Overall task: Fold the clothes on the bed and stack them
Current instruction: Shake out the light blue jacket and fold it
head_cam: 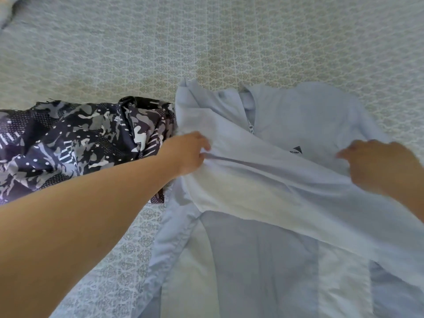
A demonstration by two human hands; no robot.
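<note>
Pinching the pale blue jacket [263,180] with both hands, left hand [190,154] and right hand [380,166], you draw its sleeve across to fold; the camouflage garment [75,138] waits beside.

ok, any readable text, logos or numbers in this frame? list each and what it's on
Dark triangle logo on the chest of the light blue garment: wording under it too blurred and partly covered by a fold to read.
Small print on the strip inside the garment's neck opening: too small to read.
Camouflage garment: pattern only, no text.
Patterned bedspread: no text.
No numbers or signs.
</note>
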